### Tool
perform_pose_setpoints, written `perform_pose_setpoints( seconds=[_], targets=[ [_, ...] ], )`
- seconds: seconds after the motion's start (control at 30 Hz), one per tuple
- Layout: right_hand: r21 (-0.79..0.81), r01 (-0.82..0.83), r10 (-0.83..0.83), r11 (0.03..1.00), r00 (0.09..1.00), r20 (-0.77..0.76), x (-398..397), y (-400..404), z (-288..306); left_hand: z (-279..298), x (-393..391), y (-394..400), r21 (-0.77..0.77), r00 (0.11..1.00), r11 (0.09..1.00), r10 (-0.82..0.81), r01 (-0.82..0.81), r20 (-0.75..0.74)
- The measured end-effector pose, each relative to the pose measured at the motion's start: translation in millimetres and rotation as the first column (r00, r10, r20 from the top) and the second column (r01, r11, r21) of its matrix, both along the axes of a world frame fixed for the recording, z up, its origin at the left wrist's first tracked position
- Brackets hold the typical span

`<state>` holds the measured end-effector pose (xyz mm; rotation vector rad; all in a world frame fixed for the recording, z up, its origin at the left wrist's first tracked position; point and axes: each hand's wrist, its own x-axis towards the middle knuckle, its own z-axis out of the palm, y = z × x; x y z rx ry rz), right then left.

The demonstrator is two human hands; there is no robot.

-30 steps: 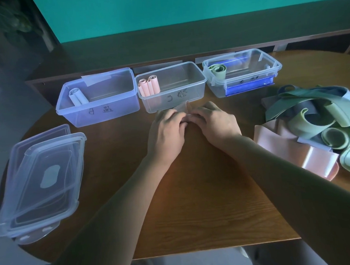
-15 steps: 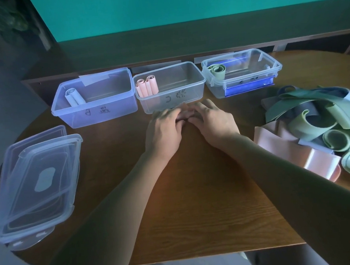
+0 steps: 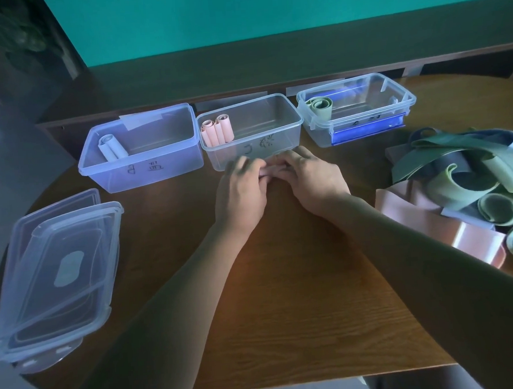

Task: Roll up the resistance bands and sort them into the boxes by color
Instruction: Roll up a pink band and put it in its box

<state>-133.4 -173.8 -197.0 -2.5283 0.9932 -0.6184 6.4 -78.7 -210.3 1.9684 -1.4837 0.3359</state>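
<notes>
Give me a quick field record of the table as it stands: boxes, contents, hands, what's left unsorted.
left box: one pale rolled band
middle box: pink rolls
right box: one green roll
left hand: fingers curled on a small pink roll, in front of the middle box
right hand: grips the same roll
unsorted pile: green, grey-blue and pink bands, to the right
lids: stacked at the table's left edge

Home room: wooden table, storage boxes.
</notes>
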Motion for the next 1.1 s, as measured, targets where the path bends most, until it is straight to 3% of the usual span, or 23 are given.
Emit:
perform_pose_setpoints(
  seconds=[0.23, 0.83, 1.1],
  targets=[
    [-0.03, 0.003, -0.004, 1.0, 1.0, -0.028, -10.1, 9.6, -1.6, 1.3, -2.2, 6.0, 0.034, 1.0, 0.999, -0.003, 0.004, -0.007],
    [0.01, -0.093, 0.093, 0.996, 0.996, 0.017, -90.6, 94.7, 2.0, 0.7, -45.1, 94.9, -0.006, 0.962, 0.962, -0.274, 0.274, -0.024],
    [0.105, -0.005, 0.003, 0.994, 1.0, 0.022, -87.7, 94.9, 2.5, 3.9, -48.9, 95.7, 0.002, 0.981, 0.981, -0.195, 0.195, 0.012]
  ],
)
